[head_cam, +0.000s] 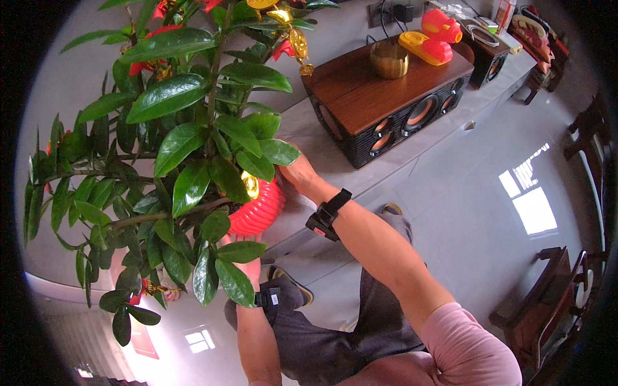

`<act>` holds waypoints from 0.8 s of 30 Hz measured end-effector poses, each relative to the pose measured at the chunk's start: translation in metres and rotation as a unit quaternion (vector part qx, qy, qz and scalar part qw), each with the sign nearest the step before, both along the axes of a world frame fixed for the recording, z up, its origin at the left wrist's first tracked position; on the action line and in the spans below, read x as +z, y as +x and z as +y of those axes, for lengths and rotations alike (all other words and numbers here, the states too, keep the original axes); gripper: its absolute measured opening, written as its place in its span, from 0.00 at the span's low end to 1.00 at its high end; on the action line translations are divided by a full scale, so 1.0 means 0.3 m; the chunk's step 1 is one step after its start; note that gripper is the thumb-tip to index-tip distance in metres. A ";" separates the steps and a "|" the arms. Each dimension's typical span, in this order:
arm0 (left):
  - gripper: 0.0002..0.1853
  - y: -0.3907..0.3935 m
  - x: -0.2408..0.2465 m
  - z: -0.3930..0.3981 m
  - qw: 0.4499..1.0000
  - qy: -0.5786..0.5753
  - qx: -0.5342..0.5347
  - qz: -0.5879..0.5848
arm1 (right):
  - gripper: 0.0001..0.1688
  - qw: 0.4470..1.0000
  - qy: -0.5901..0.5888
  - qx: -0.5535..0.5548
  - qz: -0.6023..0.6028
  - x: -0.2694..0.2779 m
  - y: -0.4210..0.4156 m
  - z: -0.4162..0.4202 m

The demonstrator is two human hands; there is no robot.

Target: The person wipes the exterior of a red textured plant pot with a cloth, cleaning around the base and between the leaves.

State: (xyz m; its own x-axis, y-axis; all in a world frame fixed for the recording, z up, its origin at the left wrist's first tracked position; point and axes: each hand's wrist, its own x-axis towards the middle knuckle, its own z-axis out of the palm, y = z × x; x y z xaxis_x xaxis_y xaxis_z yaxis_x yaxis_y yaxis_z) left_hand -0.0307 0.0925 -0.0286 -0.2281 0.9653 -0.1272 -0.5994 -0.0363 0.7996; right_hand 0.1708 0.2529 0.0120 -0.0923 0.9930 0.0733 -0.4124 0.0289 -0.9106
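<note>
A large leafy potted plant [188, 140] with red and gold ornaments fills the left side. Its ribbed red pot [258, 207] stands at the left end of a grey stone-topped cabinet [338, 164]. My right hand [297, 169] is at the pot's far right side, its fingers partly hidden behind leaves. At the near side of the pot, my left hand [246, 246] is spread with the palm up against the lower wall, partly covered by leaves. Whether either hand bears any of the pot's weight I cannot tell. Both wrists wear black straps.
On the cabinet stands a wooden speaker [386, 91] with a gold-coloured bowl [390, 60] and a red and yellow toy [432, 41] on top. A smaller speaker [485, 60] stands beyond it. Dark wooden furniture [536, 294] stands at the right. My legs are below the cabinet's edge.
</note>
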 end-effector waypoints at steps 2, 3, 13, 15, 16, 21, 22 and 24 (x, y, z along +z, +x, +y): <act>0.33 -0.029 -0.015 0.003 1.000 0.004 -0.018 -0.006 | 0.17 0.983 -0.145 0.045 0.106 -0.038 -0.005 0.009; 0.33 -0.023 -0.012 0.005 1.000 0.013 -0.003 0.011 | 0.17 0.962 -0.216 0.069 0.155 -0.056 -0.009 0.011; 0.32 -0.038 0.000 0.064 0.999 0.050 -0.005 0.009 | 0.18 0.933 -0.330 -0.040 0.136 -0.141 -0.072 -0.235; 0.31 -0.029 0.000 0.080 0.999 0.048 -0.008 0.006 | 0.17 0.949 -0.285 -0.036 0.131 -0.163 -0.080 -0.271; 0.30 -0.024 0.004 0.084 0.999 0.042 -0.005 0.002 | 0.23 0.954 -0.273 -0.019 0.122 -0.173 -0.068 -0.272; 0.27 -0.011 -0.014 0.021 0.999 0.026 0.020 -0.004 | 0.18 0.953 -0.284 -0.011 0.109 -0.153 -0.042 -0.198; 0.26 -0.005 -0.003 0.006 0.999 -0.008 0.040 -0.022 | 0.19 0.950 -0.293 -0.003 0.112 -0.135 -0.035 -0.186; 0.26 0.001 0.015 -0.003 0.998 0.042 -0.032 -0.042 | 0.20 0.950 -0.283 -0.004 0.131 -0.116 -0.026 -0.160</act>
State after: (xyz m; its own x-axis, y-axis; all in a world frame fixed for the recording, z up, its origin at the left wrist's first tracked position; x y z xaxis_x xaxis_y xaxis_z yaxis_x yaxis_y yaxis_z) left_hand -0.0303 0.0916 -0.0242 -0.1579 0.9856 -0.0605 -0.6679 -0.0614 0.7418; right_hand 0.1631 0.2051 -0.0228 -0.1367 0.8806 -0.4538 -0.6294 -0.4309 -0.6466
